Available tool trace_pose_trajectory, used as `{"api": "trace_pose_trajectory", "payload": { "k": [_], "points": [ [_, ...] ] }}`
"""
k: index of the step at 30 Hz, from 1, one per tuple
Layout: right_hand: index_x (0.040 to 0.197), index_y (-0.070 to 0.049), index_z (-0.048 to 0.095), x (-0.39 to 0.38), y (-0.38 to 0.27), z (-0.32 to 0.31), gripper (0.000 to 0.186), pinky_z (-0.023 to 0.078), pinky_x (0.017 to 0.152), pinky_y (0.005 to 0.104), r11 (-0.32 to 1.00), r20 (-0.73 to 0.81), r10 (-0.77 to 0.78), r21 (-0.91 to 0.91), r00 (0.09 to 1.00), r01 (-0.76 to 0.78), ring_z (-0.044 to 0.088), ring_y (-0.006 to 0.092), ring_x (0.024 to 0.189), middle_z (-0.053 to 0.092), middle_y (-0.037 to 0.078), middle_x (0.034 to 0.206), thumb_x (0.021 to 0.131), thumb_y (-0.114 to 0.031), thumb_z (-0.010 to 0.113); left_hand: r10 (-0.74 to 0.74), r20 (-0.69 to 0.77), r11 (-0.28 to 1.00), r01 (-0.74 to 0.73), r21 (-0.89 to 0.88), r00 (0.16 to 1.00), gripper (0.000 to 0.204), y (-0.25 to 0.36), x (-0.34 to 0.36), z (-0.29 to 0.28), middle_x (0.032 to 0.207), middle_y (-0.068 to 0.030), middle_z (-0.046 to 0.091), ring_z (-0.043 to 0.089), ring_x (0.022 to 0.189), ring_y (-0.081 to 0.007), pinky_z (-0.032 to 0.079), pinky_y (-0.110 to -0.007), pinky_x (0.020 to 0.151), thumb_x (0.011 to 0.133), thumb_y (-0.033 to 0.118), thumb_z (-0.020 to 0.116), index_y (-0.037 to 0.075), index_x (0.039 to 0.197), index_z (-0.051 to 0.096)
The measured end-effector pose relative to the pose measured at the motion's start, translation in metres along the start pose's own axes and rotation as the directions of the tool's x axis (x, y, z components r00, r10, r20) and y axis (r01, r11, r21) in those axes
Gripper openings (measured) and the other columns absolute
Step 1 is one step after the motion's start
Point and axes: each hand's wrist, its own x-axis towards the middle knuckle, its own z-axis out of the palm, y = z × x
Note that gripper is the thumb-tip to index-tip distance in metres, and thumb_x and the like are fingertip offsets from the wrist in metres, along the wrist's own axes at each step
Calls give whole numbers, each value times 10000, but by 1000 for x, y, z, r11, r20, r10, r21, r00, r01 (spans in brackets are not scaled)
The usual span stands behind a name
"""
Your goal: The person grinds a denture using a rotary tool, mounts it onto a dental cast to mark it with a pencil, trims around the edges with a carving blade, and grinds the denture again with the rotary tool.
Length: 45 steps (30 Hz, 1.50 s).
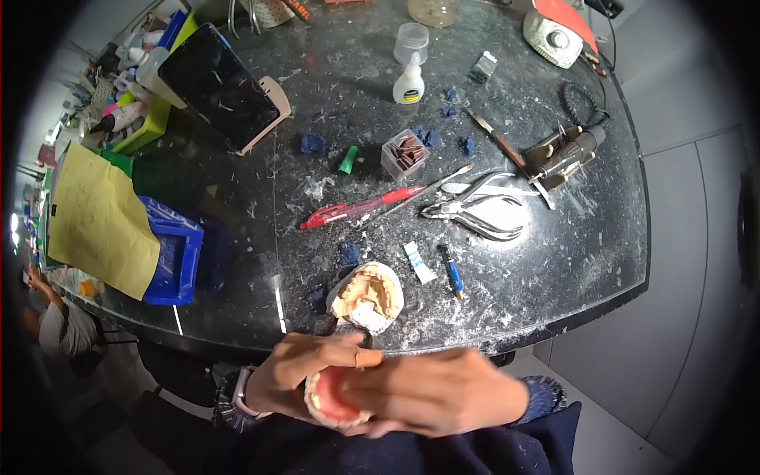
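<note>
Close to my body, at the near edge of the bench, I hold a denture [328, 400] with a pink base and a row of pale teeth. My left hand [305, 364] is closed round its left side, with an orange-tan wrap on one finger. Across its right side lies my right hand [447, 392], blurred by motion; its fingers press together over the pink base and hide part of it. Just beyond my hands, a cream and white plaster dental model [368, 297] rests on the bench.
Pliers [467, 210], a red pen [356, 207], a small tube [419, 263] and a blue pencil stub [453, 271] lie on the dusty black bench [340, 103]. A handpiece [566, 154] is at right. A phone [226, 87] and blue bin [174, 257] stand left.
</note>
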Motion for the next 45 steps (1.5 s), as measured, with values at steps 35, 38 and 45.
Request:
{"api": "trace_pose_trajectory", "payload": {
  "k": [35, 38, 45],
  "points": [
    [948, -28, 598, 5, 20, -78, 189, 402, 381, 272, 877, -335, 126, -403, 934, -262, 505, 97, 456, 552, 25, 656, 883, -199, 552, -392, 256, 919, 365, 150, 883, 498, 41, 36, -16, 890, -101, 669, 655, 783, -190, 508, -274, 728, 600, 228, 823, 2, 1004, 643],
    [927, -108, 584, -25, 16, -50, 227, 341, 314, 213, 894, -35, 43, -444, 998, -54, 447, 38, 407, 415, -42, 638, 765, -259, 634, -414, 283, 903, 350, 249, 865, 434, 46, 39, -16, 841, -77, 664, 652, 767, -205, 501, -279, 717, 622, 190, 814, 29, 986, 642],
    [1063, -162, 645, -47, 15, -24, 388, 393, 356, 177, 895, -14, 51, -443, 999, -52, 442, 20, 425, 398, -62, 562, 704, -293, 708, -410, 264, 912, 387, 137, 873, 414, 41, 39, -11, 837, -85, 657, 637, 753, -212, 498, -291, 712, 620, 112, 785, 27, 999, 643]
  ]
}}
